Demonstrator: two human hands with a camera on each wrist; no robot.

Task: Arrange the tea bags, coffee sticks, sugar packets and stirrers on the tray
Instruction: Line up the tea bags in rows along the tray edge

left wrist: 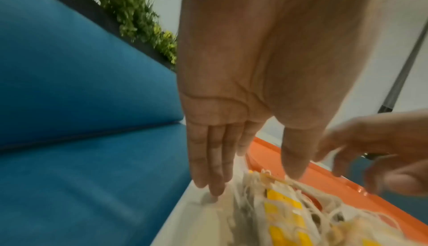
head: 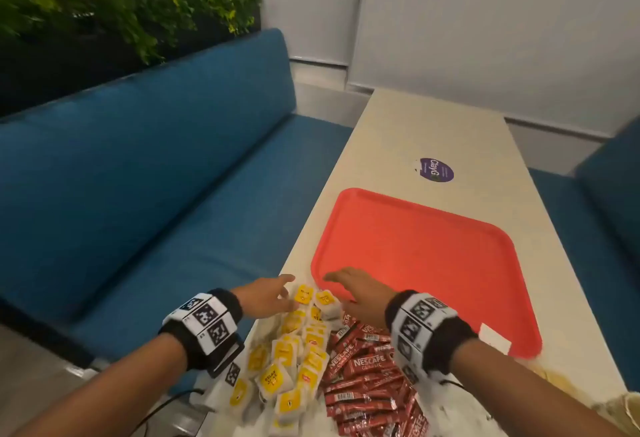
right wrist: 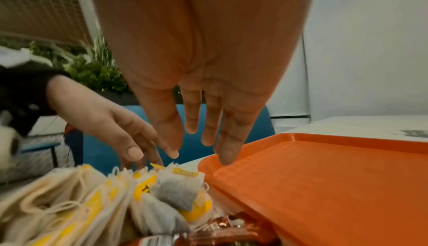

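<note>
An orange-red tray (head: 433,256) lies bare on the long pale table (head: 426,124). Just before its near left corner sits a heap of tea bags (head: 294,350) with yellow tags, and beside them a heap of red coffee sticks (head: 367,377). My left hand (head: 287,292) hovers at the heap's far left, its fingers straight and holding nothing. My right hand (head: 337,284) reaches over the tray's near corner, also empty with fingers extended. In the wrist views the left hand (left wrist: 252,182) and the right hand (right wrist: 199,151) hang just above the tea bags (right wrist: 176,186).
A blue bench (head: 138,194) runs along the table's left edge, with plants (head: 121,3) behind it. A purple sticker (head: 436,169) lies beyond the tray. A small white slip (head: 495,338) rests at the tray's near right corner. Another blue seat (head: 609,201) stands at right.
</note>
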